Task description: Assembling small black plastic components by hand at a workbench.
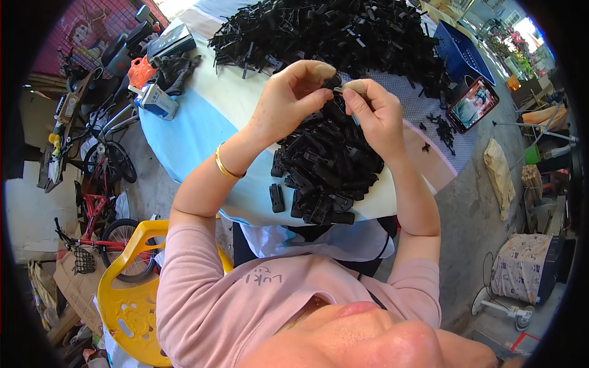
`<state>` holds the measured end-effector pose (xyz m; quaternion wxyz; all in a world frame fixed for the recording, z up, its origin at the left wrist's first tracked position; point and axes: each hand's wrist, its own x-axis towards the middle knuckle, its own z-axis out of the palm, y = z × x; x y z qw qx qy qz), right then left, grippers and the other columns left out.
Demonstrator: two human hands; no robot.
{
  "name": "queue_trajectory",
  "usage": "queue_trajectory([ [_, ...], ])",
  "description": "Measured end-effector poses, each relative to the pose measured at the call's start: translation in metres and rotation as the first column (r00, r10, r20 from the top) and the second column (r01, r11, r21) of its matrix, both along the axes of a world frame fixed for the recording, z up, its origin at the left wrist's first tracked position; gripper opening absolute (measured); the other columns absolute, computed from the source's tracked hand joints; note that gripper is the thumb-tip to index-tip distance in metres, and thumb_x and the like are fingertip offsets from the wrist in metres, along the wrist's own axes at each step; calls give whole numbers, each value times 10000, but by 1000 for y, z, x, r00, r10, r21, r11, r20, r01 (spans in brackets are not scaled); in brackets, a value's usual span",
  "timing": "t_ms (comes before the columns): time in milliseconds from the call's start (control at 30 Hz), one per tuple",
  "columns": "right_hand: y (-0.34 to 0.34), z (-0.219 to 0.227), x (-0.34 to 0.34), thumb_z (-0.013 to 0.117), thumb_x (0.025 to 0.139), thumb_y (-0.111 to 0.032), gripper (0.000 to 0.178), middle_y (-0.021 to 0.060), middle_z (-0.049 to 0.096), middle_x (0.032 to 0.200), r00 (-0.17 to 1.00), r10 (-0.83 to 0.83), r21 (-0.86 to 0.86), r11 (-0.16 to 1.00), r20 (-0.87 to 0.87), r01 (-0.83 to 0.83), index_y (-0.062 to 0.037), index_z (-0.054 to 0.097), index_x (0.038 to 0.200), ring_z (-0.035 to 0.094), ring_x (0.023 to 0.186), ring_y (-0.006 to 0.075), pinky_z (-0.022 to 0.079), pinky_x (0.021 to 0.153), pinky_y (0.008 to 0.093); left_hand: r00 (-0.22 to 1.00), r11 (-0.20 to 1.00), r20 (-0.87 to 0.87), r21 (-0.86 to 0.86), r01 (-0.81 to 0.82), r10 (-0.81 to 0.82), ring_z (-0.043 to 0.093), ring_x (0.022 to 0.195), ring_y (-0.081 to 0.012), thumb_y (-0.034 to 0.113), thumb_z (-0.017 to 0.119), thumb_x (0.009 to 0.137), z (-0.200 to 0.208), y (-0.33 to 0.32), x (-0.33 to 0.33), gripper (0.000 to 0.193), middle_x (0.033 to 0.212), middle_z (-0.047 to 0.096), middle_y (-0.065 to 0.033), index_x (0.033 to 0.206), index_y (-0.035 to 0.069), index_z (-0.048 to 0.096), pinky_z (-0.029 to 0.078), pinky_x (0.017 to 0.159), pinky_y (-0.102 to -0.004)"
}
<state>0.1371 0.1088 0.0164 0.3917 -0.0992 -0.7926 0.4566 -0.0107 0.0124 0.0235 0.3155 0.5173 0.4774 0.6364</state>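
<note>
Above the table's middle my two hands meet. My left hand [293, 92] is closed in a pinch on a small black plastic part [333, 81], its index fingertip under a beige cover. My right hand [379, 113] pinches close against that part; a tiny pale piece shows at its fingertips, too small to name. Its index finger also has a beige cover. Directly below the hands lies a heap of black plastic pieces [325, 162], oblong and clip-like. One such black piece [277, 198] lies apart at the heap's left.
A larger mound of thin black parts [331, 37] covers the table's far side. At the right are a blue basket [463, 52], a phone [473, 104] and some scattered small black bits [443, 132]. A blue-white carton [156, 102] stands left; a yellow chair [132, 294] is beside me.
</note>
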Motion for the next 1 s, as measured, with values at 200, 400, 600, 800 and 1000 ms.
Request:
queue_trajectory([
  [200,-2,4,0,543,870,-114,120,-23,523,628,998,-6,-46,999,60,9,-7,581,831,448,569,32,346,523,165,993,999,-108,-11,-45,44,549,938,-106,-47,586,797,-1,-4,5,324,1051,569,-61,1112,-36,513,462,843,-243],
  [400,-8,6,0,543,866,-108,124,-18,530,630,996,-1,-83,996,90,9,2,588,833,459,575,41,351,525,177,942,986,-296,101,-134,158,553,876,-107,-54,623,765,-9,-2,1,244,946,578,-49,1002,-42,566,464,798,-224],
  [600,-6,2,-2,528,875,-125,134,-21,505,619,984,56,-337,941,169,5,-11,591,847,395,507,17,294,450,154,793,895,-457,376,-238,403,578,783,-152,-33,680,691,-5,0,13,168,854,582,-81,846,-37,614,477,690,-244],
  [800,20,0,0,525,872,-139,146,-28,492,626,946,172,-390,919,273,-55,-14,598,857,363,485,4,244,421,140,747,907,-541,369,-203,387,586,685,-176,-9,692,668,-7,4,3,187,810,580,-78,840,-5,619,484,611,-243],
  [1000,44,3,9,555,847,-139,151,-40,485,582,999,23,-411,911,-36,-36,-8,628,869,377,487,11,274,436,160,885,973,-406,-108,202,-228,579,847,-112,78,700,727,9,-1,-20,346,971,599,-51,1034,-9,566,475,756,-244],
])
